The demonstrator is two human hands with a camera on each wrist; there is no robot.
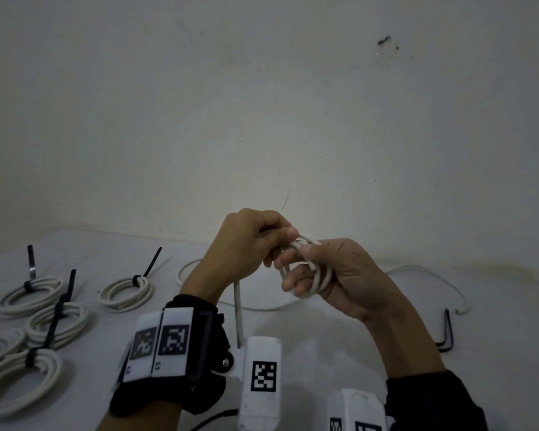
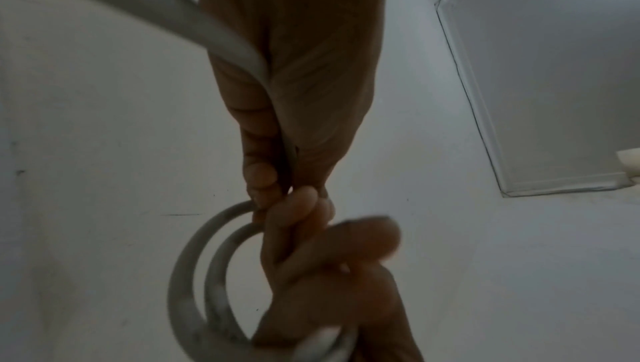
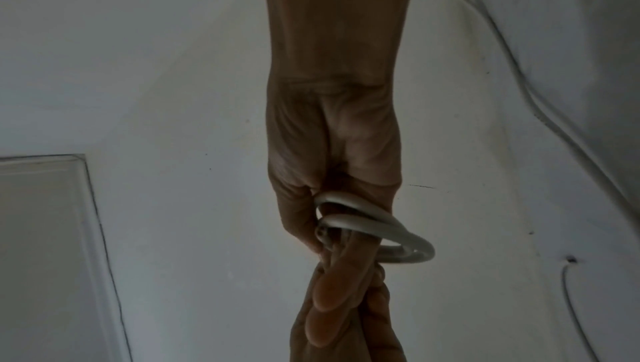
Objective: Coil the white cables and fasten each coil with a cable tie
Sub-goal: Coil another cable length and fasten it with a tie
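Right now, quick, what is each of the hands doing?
Left hand: closed, pinching the white cable as it feeds into the coil.
Right hand: closed around the small coil of that cable.

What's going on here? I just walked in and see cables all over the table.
A person is coiling a white cable in mid-air above the table. The right hand holds the small coil of loops, while the left hand pinches the strand and feeds it in; the rest trails down to the table. This coil has no tie yet. Finished coils with black cable ties lie at the left, and spare ties at the right.
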